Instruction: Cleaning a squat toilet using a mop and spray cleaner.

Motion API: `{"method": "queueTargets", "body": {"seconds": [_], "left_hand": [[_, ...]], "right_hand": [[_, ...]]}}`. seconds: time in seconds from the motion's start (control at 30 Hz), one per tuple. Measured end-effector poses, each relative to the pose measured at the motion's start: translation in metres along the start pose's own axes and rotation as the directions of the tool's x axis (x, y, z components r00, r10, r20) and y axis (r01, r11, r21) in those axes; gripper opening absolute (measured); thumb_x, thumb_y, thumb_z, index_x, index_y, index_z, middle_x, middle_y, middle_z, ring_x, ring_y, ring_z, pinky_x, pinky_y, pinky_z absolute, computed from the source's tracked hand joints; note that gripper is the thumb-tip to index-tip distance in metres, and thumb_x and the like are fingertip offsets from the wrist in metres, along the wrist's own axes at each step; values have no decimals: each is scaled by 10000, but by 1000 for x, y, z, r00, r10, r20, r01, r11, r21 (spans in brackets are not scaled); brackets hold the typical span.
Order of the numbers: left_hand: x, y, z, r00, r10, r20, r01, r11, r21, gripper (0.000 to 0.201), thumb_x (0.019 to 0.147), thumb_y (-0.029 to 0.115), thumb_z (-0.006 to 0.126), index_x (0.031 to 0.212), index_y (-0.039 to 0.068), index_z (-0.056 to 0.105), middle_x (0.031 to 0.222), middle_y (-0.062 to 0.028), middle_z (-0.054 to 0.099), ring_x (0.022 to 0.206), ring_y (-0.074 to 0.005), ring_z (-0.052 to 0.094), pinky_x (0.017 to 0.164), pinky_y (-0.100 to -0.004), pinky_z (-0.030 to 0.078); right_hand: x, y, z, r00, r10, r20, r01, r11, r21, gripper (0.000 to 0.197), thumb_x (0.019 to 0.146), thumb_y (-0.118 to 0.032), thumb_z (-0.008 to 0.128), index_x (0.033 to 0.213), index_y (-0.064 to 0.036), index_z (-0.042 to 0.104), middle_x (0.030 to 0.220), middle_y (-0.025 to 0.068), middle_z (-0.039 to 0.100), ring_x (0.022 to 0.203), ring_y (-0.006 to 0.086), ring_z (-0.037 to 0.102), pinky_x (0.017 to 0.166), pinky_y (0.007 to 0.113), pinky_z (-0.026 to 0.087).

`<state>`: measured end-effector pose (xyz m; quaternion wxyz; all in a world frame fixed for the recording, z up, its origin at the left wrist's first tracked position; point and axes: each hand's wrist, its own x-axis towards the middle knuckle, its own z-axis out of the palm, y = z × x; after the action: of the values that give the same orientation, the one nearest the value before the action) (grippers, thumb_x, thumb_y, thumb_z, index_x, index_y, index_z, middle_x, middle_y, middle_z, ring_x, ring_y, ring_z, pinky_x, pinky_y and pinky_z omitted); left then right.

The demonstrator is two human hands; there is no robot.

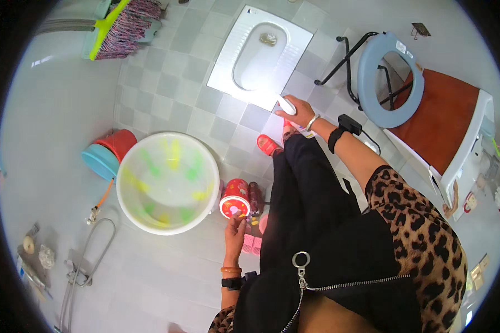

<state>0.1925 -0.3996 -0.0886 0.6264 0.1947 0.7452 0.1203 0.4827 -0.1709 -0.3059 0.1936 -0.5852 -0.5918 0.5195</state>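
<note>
My right hand (299, 112) is closed around a white bottle (286, 105) with an angled neck. Part of its labelled body shows below the hand. Its neck points at the near edge of a white squat toilet (222, 75) set in the floor. Lower left, my left hand (235, 228) has its fingers drawn together beside a red patterned round container (236, 190). Whatever those fingers hold, if anything, is too small to tell, and I cannot tell whether they touch the container. Dark red bottles (254, 197) stand against the container's right side.
A large white basin (125, 202) is at left, beside blue (99, 161) and red (122, 143) basins. A shower hose (106, 244) hangs lower left; a mop (122, 36) leans upper left. A commode chair (370, 77) and brown-topped cabinet (450, 114) stand at right. Pink slippers (251, 244) lie near my left hand.
</note>
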Motion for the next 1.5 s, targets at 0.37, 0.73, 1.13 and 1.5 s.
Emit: {"method": "queueTargets", "body": {"seconds": [0.37, 0.73, 1.13, 1.5], "left_hand": [[36, -80, -2, 999, 44, -23, -43, 999, 32, 316, 877, 35, 483, 1188, -14, 457, 1035, -110, 578, 961, -143, 538, 839, -262, 423], [39, -123, 0, 999, 22, -25, -22, 1000, -21, 304, 871, 33, 494, 1170, -14, 470, 1023, -88, 578, 961, -146, 542, 843, -257, 420], [36, -133, -3, 1000, 18, -12, -18, 999, -28, 271, 876, 39, 496, 1139, -27, 484, 1015, -84, 579, 963, -140, 534, 860, -258, 407], [35, -141, -4, 1000, -8, -30, 5, 994, -112, 288, 874, 63, 503, 1156, 10, 488, 984, -73, 577, 911, -123, 545, 809, -243, 433]], "right_hand": [[39, 66, 66, 998, 45, 52, -39, 994, -105, 592, 719, -548, 603, 1050, -59, 561, 935, 170, 613, 880, 326, 589, 775, 373, 458], [47, 59, 90, 996, 91, 12, -83, 949, -305, 477, 731, -559, 567, 911, -120, 613, 796, 126, 631, 772, 317, 601, 688, 388, 467], [51, 74, 106, 986, 164, 8, -162, 982, -101, 443, 723, -535, 596, 894, -127, 630, 799, 98, 644, 781, 276, 618, 699, 353, 474], [41, 57, 112, 985, 80, -155, -116, 964, -239, 355, 753, -462, 608, 815, -112, 611, 720, 93, 629, 692, 280, 613, 619, 352, 472]]}}
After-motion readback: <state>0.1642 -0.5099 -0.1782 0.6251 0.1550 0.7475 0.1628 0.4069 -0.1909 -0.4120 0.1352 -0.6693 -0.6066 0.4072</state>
